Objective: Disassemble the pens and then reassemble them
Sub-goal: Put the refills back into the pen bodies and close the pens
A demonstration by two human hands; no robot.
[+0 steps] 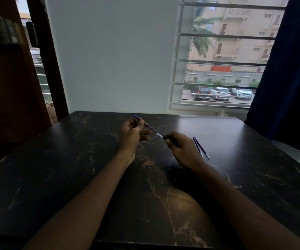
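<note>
- While the left hand pinches the blue refill, its tip meets the dark pen barrel gripped in the right hand.
- If the refill tilts, it could miss the hole and bend.
- Two more refills lie on the bench nearby.

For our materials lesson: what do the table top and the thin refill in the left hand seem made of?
Table top: likely laminate printed as black marble, going by its gold veins and dull sheen. Refill: probably clear plastic, blue ink showing through.

Three refills, one barrel.
</note>
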